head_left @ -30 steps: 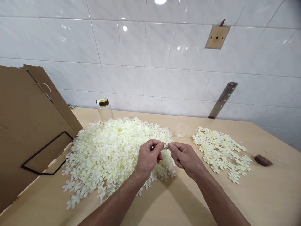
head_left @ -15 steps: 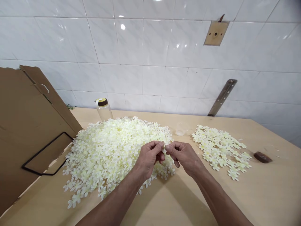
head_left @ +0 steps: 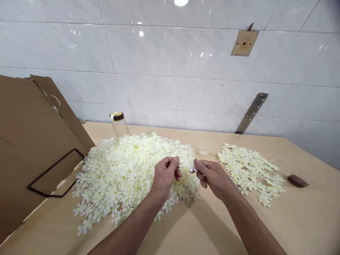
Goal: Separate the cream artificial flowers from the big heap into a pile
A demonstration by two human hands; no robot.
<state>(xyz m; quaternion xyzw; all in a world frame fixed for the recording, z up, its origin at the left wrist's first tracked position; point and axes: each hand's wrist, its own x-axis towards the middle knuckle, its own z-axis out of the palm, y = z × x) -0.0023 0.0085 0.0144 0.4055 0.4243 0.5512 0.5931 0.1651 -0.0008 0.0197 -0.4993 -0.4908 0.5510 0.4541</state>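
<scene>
A big heap of white and pale-yellow artificial flowers [head_left: 132,166] spreads over the table under and beyond my hands. My left hand [head_left: 166,175] is closed in a pinch above the heap's right side, thumb against forefinger; whatever lies between the tips is too small to make out. Just to its right, my right hand [head_left: 212,175] pinches a small white artificial flower [head_left: 192,169], partly hidden by the fingers. A gap separates the two hands. Farther right, a smaller patch of similar flowers [head_left: 245,170] lies spread flat.
On the left stands a cardboard box [head_left: 34,141] with a black wire frame [head_left: 50,170] against it. Behind the heap is a clear bottle [head_left: 120,125] with a dark lid. A small clear cup [head_left: 204,150] and a dark brown object [head_left: 297,180] also lie on the table [head_left: 300,219].
My hands have moved apart from fingertips nearly touching, the left leftward, the right rightward. The white flower at the right fingertips now shows more plainly. The view has tilted slightly.
</scene>
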